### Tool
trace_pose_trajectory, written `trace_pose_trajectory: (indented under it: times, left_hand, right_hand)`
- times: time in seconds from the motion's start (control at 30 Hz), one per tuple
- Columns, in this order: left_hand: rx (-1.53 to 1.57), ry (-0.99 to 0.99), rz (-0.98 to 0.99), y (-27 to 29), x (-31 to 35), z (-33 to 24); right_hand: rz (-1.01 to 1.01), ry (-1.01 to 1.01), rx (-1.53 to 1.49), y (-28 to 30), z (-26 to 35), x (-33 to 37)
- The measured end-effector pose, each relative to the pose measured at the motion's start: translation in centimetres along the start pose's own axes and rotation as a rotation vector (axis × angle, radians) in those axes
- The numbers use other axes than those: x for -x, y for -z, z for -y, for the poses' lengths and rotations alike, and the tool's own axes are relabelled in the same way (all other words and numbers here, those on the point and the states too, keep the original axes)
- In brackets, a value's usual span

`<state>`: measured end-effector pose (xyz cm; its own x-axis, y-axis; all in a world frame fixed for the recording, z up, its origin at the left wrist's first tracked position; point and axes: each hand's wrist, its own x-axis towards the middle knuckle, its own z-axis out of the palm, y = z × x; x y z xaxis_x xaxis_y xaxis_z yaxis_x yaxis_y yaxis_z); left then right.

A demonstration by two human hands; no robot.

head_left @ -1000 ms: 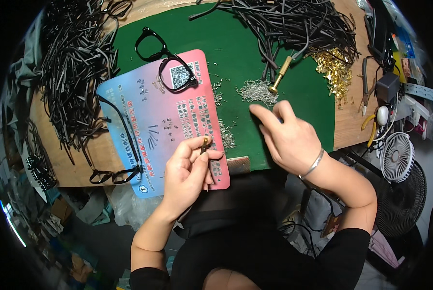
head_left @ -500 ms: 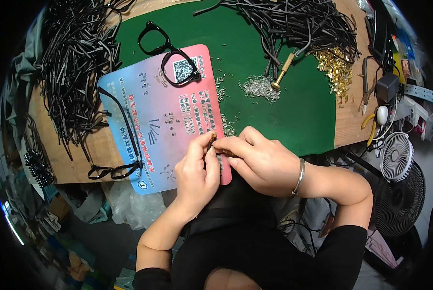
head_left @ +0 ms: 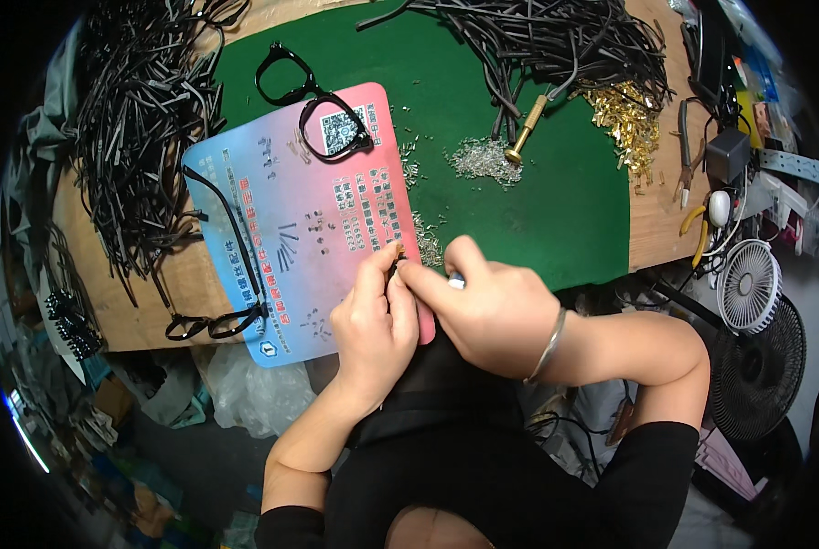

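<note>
My left hand [head_left: 373, 320] is closed in a pinch over the right edge of a pink and blue printed mat [head_left: 245, 201]. Between its thumb and forefinger sits a small dark piece with a brassy tip [head_left: 398, 249]. My right hand [head_left: 496, 311] is closed against it, thumb and fingers meeting at that piece. A bit of something white and blue [head_left: 456, 280] pokes out of the right fist; the rest is hidden. On the mat lie an eyeglass front [head_left: 307, 90], a black temple arm [head_left: 231, 210] and several small metal parts [head_left: 286, 247].
A green mat [head_left: 556, 220] bears silver screws [head_left: 484, 161], a brass-coloured tool [head_left: 528, 128] and gold-coloured fittings [head_left: 627, 123]. Black temple arms are heaped at left [head_left: 144, 119] and far right [head_left: 565, 37]. More black glasses [head_left: 213, 322] lie at the front left. Pliers [head_left: 684, 156] and a fan [head_left: 748, 284] are at right.
My right hand has turned over the left fingertips, and a white and blue bit now shows in its grip. The brownish piece under its fingers is no longer visible. The left hand stays nearly still.
</note>
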<state>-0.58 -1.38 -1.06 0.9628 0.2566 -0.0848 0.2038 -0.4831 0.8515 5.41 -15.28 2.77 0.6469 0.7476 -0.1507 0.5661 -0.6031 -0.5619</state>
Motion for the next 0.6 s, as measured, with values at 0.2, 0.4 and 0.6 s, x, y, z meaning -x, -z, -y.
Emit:
trace_pose_trajectory:
  times: [0.2,0.4,0.6]
  left_hand:
    - [0.085,-0.028,-0.018,0.0,-0.3,0.3]
    - [0.040,-0.049,-0.007,-0.1,-0.2,0.2]
    - [-0.021,-0.092,-0.011,0.1,-0.3,0.4]
  right_hand:
    - [0.023,-0.025,-0.005,-0.3,-0.1,0.1]
    - [-0.109,0.053,-0.417,-1.4,-2.1,-1.7]
    - [0.554,-0.577,-1.283,2.0,-2.3,-2.3]
